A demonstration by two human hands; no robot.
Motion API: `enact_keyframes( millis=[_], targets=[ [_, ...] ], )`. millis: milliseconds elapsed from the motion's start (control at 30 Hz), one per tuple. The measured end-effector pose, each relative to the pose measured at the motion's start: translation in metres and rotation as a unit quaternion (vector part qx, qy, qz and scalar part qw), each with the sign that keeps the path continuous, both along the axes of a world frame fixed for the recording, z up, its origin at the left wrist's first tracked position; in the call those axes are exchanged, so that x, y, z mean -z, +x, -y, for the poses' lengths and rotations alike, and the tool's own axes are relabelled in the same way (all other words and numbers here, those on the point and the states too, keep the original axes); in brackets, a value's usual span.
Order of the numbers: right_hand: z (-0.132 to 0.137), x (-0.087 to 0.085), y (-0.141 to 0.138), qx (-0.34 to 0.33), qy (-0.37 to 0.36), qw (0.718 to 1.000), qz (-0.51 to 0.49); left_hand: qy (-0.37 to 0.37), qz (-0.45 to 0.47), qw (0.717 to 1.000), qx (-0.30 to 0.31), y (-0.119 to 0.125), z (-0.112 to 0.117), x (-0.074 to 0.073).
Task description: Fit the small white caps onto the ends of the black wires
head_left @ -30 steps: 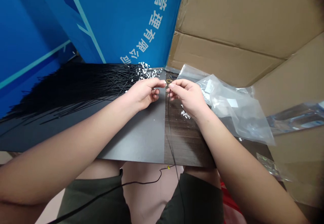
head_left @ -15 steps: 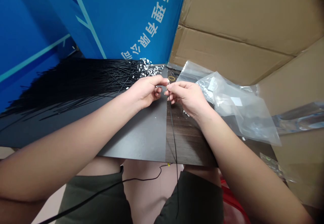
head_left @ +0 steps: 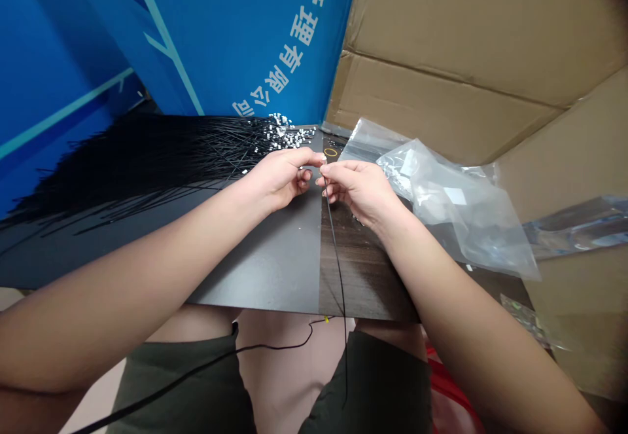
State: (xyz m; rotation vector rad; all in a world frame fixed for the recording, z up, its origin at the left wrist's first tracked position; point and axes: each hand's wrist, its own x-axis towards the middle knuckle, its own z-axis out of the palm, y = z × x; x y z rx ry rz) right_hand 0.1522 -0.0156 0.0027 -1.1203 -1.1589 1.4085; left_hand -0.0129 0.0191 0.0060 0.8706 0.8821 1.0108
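Over the dark table, my left hand and my right hand meet fingertip to fingertip. The left thumb and forefinger are closed on a small white connector, mostly covered by the fingers. In my right hand's pinch is a thin black cable, just below that connector. It hangs over the table's front edge, its free end near my lap. Whether the connector is fully seated on the cable cannot be made out. Left of my hands lies a large bundle of black cables, with many white connectors at its right end.
Clear plastic bags lie right of my hands. Behind them stands a cardboard box, beside a blue panel. A yellow ring rests on the brown tabletop. A separate black cord crosses below the table edge.
Both hands keep nearly the same pinch and place. The hanging cable's lower end has shifted slightly, and the whole view has moved a little.
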Motion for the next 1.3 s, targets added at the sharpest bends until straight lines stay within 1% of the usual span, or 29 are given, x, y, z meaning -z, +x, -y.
enact_keyframes(
  millis=[400,533,800,967,1133,1300],
  targets=[
    [0.0008,0.0001,-0.0004,0.003,0.016,1.000,0.006,0.007,0.000,1.000,0.018,-0.0008,-0.0015,0.0013],
    [0.0006,-0.0001,-0.0015,0.010,0.009,1.000,0.001,0.014,-0.003,1.000,0.023,-0.0002,-0.0010,0.0007],
    [-0.0006,0.0005,-0.0016,0.009,0.005,1.000,0.005,0.033,-0.015,0.999,-0.003,0.0019,0.0035,-0.0018],
    [0.0014,-0.0022,-0.0027,0.015,-0.019,1.000,-0.009,0.046,-0.022,0.999,-0.014,0.0023,0.0038,-0.0043],
    [0.0024,-0.0045,-0.0040,0.029,-0.034,0.999,-0.018,0.076,-0.035,0.996,-0.026,0.0015,0.0031,-0.0010],
    [0.0019,-0.0048,-0.0041,0.032,-0.032,0.999,-0.014,0.113,-0.054,0.991,-0.037,0.0018,0.0032,0.0023]
  ],
)
